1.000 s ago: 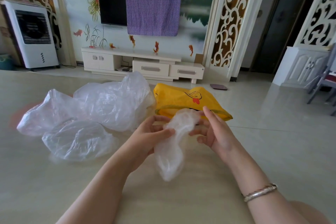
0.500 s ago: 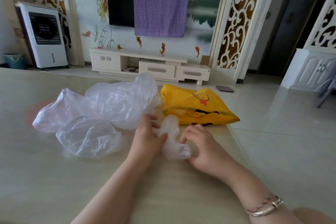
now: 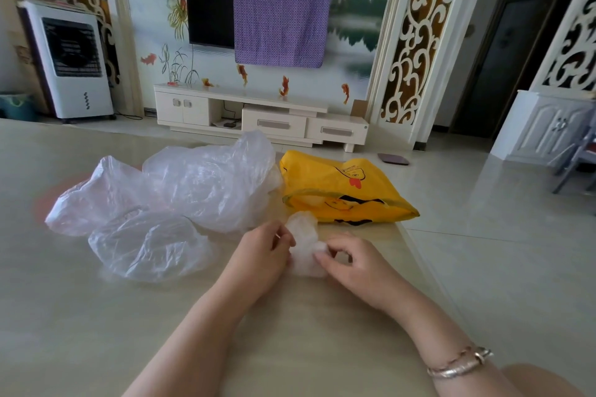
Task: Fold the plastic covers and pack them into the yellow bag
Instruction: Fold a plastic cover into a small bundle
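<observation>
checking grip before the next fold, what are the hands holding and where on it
Both hold one small cover on the table: left hand pinches its left side, right hand its right side.

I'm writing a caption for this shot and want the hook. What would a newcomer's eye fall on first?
The bright yellow bag lying on the table, just beyond the hands, draws the eye first. Left of it sprawls a heap of clear plastic covers. In front, the left hand and right hand pinch a small bunched cover between them.
</observation>
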